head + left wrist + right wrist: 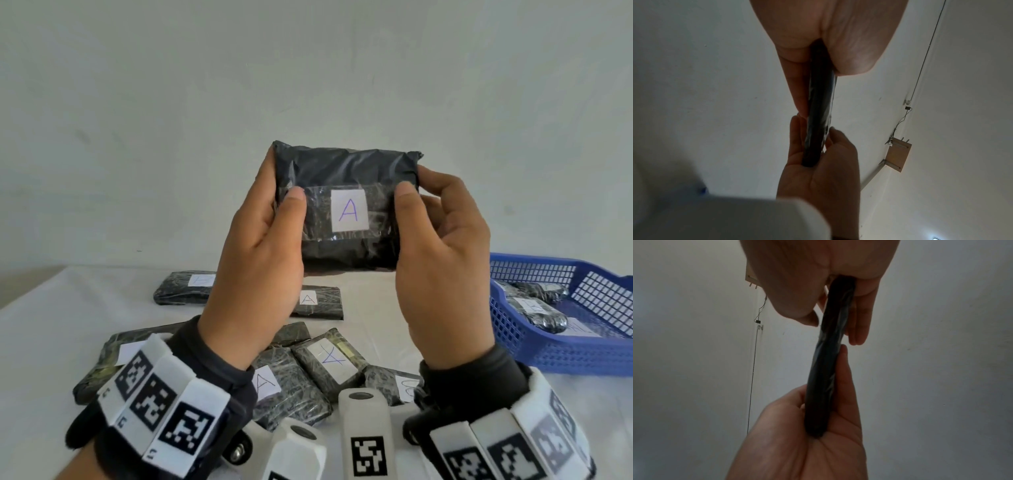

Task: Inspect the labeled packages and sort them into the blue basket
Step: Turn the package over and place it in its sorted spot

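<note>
The left hand (260, 240) and right hand (442, 246) each pinch one end of a black package (346, 178), thumbs on its front and fingers behind, holding it upright in the air left of and above the basket (513, 329). Its label (349, 210) reads "A". The basket already holds a few packages, so sorting seems under way. Left of the basket, about seven more packages (318, 303) lie on the table (51, 342), apparently not yet inspected.

The head view looks down over the table; both wrist views look up, close, sharing the held package (346, 205).
</note>
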